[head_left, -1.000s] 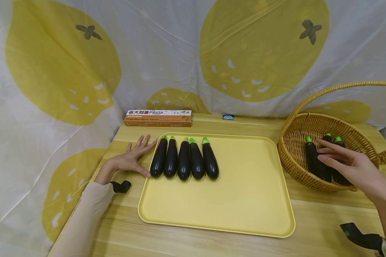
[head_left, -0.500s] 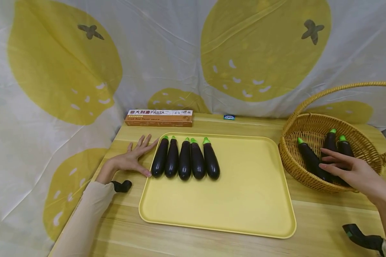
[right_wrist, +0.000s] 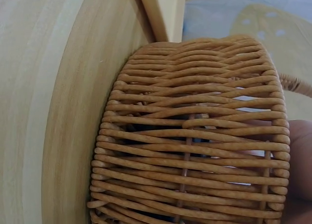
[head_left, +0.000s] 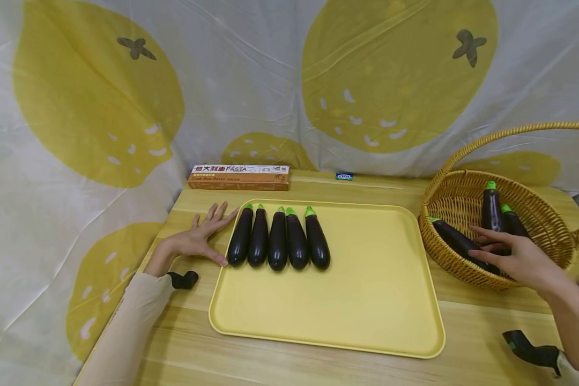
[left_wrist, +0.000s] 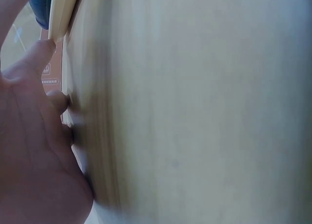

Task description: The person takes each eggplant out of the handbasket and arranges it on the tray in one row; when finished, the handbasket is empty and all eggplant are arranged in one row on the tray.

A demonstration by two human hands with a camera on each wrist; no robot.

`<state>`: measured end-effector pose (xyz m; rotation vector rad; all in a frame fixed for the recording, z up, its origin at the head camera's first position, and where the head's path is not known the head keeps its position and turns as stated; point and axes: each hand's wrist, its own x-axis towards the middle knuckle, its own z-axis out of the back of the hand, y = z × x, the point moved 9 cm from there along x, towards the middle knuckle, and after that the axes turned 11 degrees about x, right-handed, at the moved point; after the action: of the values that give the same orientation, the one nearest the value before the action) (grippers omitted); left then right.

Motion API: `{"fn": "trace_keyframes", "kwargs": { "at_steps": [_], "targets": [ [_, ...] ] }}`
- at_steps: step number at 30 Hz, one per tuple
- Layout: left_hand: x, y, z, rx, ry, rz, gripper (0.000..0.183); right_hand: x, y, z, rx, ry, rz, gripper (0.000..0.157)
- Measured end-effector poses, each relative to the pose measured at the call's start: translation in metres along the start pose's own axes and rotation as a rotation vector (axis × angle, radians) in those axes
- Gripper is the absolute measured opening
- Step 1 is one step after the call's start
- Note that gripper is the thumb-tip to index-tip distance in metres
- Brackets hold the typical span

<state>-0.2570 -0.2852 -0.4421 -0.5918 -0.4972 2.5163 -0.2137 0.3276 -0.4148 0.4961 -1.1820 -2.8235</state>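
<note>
Several dark purple eggplants [head_left: 277, 241] with green tips lie side by side on the left of a yellow tray [head_left: 366, 311]. My left hand [head_left: 195, 239] rests at the tray's left edge with its fingers spread. Its thumb touches the rim beside the leftmost eggplant. On the right, my right hand [head_left: 521, 257] reaches into a wicker basket [head_left: 436, 249] and grips the lower part of an eggplant [head_left: 492, 209], whose tip points up. Two others stay in the basket: one eggplant [head_left: 455, 238] slants to the left, one eggplant [head_left: 515, 222] lies behind the hand. The right fingertips are partly hidden.
A pasta box [head_left: 238, 178] lies behind the tray, and a small blue packet [head_left: 344, 176] lies near the curtain [head_left: 251, 80]. The basket's tall handle [head_left: 511, 128] arches over its opening. In the right wrist view the woven basket wall [right_wrist: 195, 136] blocks most of the inside.
My right hand has moved slightly left in the basket. The eggplant under its fingers has risen and tipped more upright, while another has swung left toward the rim. My left hand stays put.
</note>
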Motion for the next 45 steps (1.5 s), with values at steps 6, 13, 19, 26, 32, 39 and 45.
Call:
{"fn": "trace_keyframes", "kwargs": {
  "at_steps": [6,13,19,26,32,39,45],
  "targets": [
    [0.0,0.0,0.002,0.006,-0.002,0.002,0.128,0.001,0.0,-0.004,0.001,0.038,-0.006,0.067],
    [0.001,0.0,0.001,0.009,0.0,0.002,0.128,0.004,0.003,-0.004,0.007,0.023,-0.003,0.066],
    [0.001,0.002,0.0,0.011,-0.003,0.001,0.128,0.006,0.01,-0.003,0.005,-0.038,0.025,0.064],
    [0.001,0.001,0.0,0.008,-0.006,-0.003,0.128,0.007,0.015,-0.002,-0.011,-0.084,0.022,0.061],
    [0.001,0.0,0.0,0.004,-0.005,-0.008,0.128,0.008,0.014,0.001,-0.027,-0.136,0.033,0.06],
    [0.0,0.0,0.0,0.006,-0.006,-0.007,0.128,0.007,0.014,-0.006,0.003,-0.054,0.004,0.062],
    [0.0,0.0,0.0,0.01,-0.01,-0.01,0.127,0.005,0.015,-0.008,0.05,-0.03,0.022,0.06]
  ]
}}
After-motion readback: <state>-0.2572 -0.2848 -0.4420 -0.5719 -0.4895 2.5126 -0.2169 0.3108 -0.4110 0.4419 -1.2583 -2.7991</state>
